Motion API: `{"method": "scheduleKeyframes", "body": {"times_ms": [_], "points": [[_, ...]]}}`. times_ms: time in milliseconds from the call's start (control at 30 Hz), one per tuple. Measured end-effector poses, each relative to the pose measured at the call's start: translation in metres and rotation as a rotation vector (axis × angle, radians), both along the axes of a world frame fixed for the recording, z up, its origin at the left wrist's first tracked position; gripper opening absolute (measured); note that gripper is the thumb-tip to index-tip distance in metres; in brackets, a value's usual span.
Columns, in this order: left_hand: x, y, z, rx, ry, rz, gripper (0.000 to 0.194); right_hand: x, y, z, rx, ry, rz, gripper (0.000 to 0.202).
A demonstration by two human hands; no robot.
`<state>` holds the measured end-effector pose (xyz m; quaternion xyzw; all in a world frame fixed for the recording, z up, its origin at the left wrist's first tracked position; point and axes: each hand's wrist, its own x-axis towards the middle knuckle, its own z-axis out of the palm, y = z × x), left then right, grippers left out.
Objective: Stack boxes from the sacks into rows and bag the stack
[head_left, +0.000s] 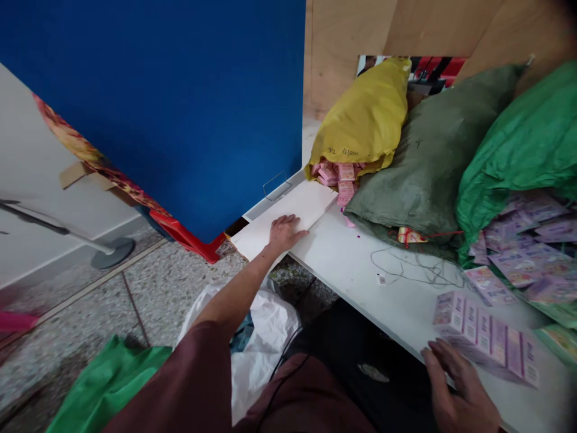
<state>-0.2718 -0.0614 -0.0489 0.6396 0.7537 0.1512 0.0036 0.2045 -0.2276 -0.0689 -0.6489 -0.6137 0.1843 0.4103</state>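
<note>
My left hand [286, 233] lies flat with fingers spread on a white sheet that looks like card [265, 219], at the left end of the white table [333, 261]. One edge of the sheet sticks out past the table. My right hand [460, 385] is at the table's front edge on the right, fingers stretched out and holding nothing. Just beyond its fingertips stands a row of several small purple boxes [489, 337]; whether the fingers touch it I cannot tell. More purple packs [523, 252] spill from a green sack [523, 144] behind the row.
A yellow sack [365, 114] with pink boxes [345, 180] at its mouth and a grey-green sack [419, 150] lie along the back. Loose string [406, 270] is on the table. A blue panel [180, 90] rises at left. A white bag [270, 325] and green sack [108, 385] are below.
</note>
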Motion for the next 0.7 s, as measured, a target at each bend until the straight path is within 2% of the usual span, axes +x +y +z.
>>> {"method": "scheduleKeyframes", "body": {"times_ms": [133, 233, 300, 533, 633, 700], "points": [[-0.003, -0.002, 0.006, -0.016, 0.029, -0.030, 0.044, 0.001, -0.006, -0.019, -0.103, 0.009, 0.061, 0.057], [0.000, -0.002, 0.019, -0.088, 0.038, -0.028, 0.041, 0.008, -0.002, -0.031, -0.131, -0.008, 0.103, 0.063], [0.002, 0.000, 0.030, -0.156, 0.054, -0.041, 0.041, 0.009, 0.002, -0.034, -0.142, -0.006, 0.096, 0.066], [0.006, 0.012, 0.067, -0.317, 0.138, -0.083, 0.040, 0.011, 0.007, -0.017, -0.102, -0.010, 0.118, 0.060], [0.010, 0.015, 0.070, -0.381, 0.177, -0.080, 0.037, 0.008, 0.013, -0.005, -0.143, -0.009, 0.165, 0.062], [0.013, 0.017, 0.066, -0.413, 0.203, -0.074, 0.040, 0.005, 0.025, 0.002, -0.192, -0.041, 0.270, 0.069]]}}
